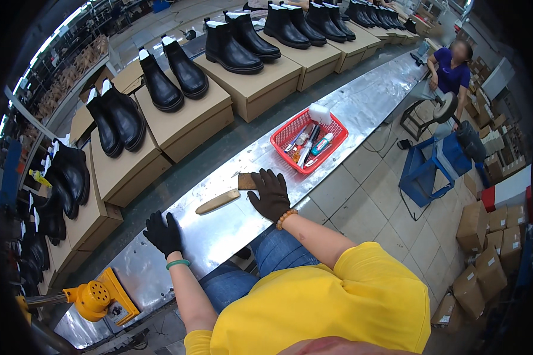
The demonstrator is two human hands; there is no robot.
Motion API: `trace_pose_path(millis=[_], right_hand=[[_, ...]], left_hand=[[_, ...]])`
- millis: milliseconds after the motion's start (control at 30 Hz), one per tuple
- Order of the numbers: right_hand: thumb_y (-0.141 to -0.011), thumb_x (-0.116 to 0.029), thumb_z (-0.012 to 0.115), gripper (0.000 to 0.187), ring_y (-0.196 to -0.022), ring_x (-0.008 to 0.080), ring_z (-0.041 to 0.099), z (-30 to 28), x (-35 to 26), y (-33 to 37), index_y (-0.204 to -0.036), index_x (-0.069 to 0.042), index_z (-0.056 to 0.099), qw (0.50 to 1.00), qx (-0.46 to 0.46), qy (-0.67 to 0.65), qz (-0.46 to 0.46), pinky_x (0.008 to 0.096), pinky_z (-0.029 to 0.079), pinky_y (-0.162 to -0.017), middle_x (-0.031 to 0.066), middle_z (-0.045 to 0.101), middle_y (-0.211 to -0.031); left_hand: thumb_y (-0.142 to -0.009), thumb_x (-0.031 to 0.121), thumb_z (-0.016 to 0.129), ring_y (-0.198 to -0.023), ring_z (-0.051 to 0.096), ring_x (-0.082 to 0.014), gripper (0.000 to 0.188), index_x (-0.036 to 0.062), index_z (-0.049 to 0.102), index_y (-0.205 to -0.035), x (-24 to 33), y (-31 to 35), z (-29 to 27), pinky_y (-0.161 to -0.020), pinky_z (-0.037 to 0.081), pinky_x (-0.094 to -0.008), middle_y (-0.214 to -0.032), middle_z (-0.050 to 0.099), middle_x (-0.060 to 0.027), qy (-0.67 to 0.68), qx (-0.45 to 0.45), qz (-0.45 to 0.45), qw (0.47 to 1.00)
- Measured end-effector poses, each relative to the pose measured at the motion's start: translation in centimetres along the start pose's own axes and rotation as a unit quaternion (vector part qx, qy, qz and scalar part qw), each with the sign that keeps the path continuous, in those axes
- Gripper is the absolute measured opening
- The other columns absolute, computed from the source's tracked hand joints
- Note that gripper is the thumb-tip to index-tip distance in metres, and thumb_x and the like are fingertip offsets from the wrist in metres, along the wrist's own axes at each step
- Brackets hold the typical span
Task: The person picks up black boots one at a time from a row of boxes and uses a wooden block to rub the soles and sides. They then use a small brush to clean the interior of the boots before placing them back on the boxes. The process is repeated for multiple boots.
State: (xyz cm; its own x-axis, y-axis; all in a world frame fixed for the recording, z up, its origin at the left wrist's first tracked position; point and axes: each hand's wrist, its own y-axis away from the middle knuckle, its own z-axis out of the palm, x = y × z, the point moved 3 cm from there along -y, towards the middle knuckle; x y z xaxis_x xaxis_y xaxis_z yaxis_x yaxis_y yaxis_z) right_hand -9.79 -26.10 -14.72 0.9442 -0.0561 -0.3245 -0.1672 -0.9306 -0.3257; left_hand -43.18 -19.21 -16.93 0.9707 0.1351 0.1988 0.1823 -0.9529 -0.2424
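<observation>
My left hand [163,234], in a black glove, rests on the metal bench top [183,236] with its fingers spread and holds nothing. To the right, my right hand [270,195] wears a dark brown glove; its fingers are stretched out and lie at the edge of a brown block [246,181], partly covering it. Whether they press on the block I cannot tell. A pale wooden handle [217,202] lies beside the block, pointing toward my left hand; the two look like a brush. Just beyond my right hand stands a red plastic basket [290,157] with tubes and small tools.
Black ankle boots [234,44] stand in pairs on cardboard boxes [189,121] along the far side. A yellow machine [95,302] sits at the bench's left end. At the far right another person [453,68] sits near a blue metal frame [435,168]; cartons [479,278] are stacked on the floor.
</observation>
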Motion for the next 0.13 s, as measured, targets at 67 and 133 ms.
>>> trace_pose_path(millis=[67, 133], right_hand=[[-0.084, -0.036, 0.058, 0.056, -0.127, 0.0346, 0.037, 0.09, -0.04, 0.02, -0.133, -0.012, 0.043, 1.0, -0.003, 0.001, 0.001, 0.0533, 0.022, -0.107, 0.0171, 0.044, -0.134], [-0.083, -0.036, 0.058, 0.058, -0.129, 0.0345, 0.035, -0.12, -0.21, -0.06, -0.134, -0.014, 0.042, 1.0, -0.021, -0.007, 0.011, 0.0533, 0.021, -0.107, 0.017, 0.042, -0.136]], left_hand=[[-0.089, 0.042, 0.05, -0.128, 0.041, -0.0287, 0.044, 0.0118, 0.06, -0.12, -0.08, -0.02, -0.07, -0.109, 0.019, -0.0514, -0.131, 0.053, -0.0088, 0.001, -0.001, -0.001, 1.0], [-0.089, 0.042, 0.051, -0.129, 0.041, -0.0286, 0.044, 0.0118, 0.059, -0.12, -0.1, -0.04, -0.2, -0.11, 0.018, -0.0512, -0.132, 0.053, -0.0088, -0.001, -0.004, -0.003, 1.0]])
